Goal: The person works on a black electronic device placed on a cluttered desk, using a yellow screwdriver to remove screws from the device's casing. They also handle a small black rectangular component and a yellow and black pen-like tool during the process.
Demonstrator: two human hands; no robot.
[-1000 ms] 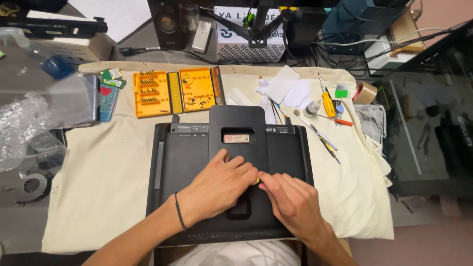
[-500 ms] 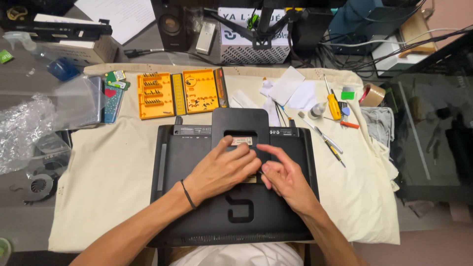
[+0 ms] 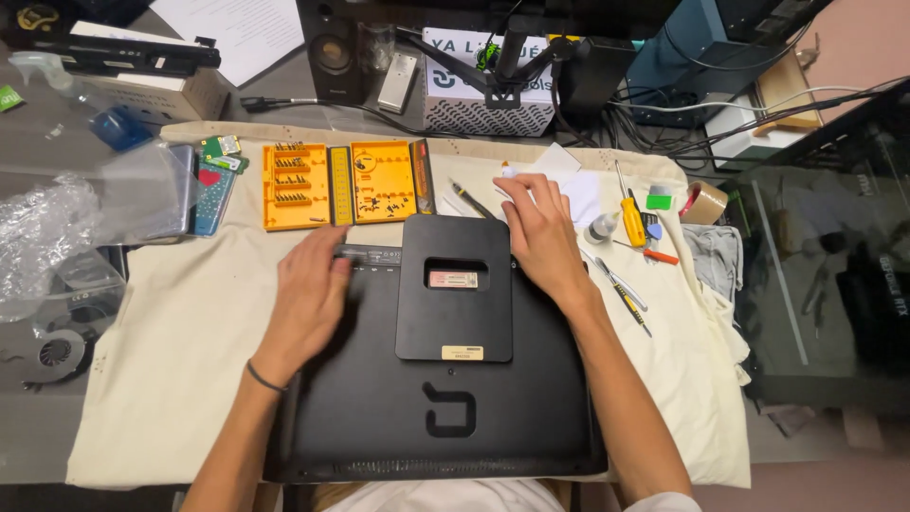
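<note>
Far left on the worktop (image 3: pixel 57 436) lie crumpled clear plastic wrap (image 3: pixel 43 232) and a small round fan (image 3: pixel 59 354), beside the cream cloth (image 3: pixel 180 379) that covers the middle. On the cloth's upper part sits an open orange screw case (image 3: pixel 341 183). Below it, the left hand (image 3: pixel 308 299) rests palm-down on the upper left corner of the black computer back (image 3: pixel 436 398) — fingers together and laid flat over the edge, its grip loose and holding nothing. The panel lies face-down, filling the cloth's centre, with a raised square mount plate (image 3: pixel 455 284) in its middle, between the two hands. The right hand (image 3: pixel 540 232) lies at the plate's upper right corner, fingers spread and pointing away towards white paper sheets (image 3: pixel 569 180); its grip is wide, pressed flat, clasping nothing. Further right — a yellow-handled screwdriver (image 3: pixel 632 218), a small white bottle (image 3: pixel 600 228), a roll of brown tape (image 3: pixel 704 202).
</note>
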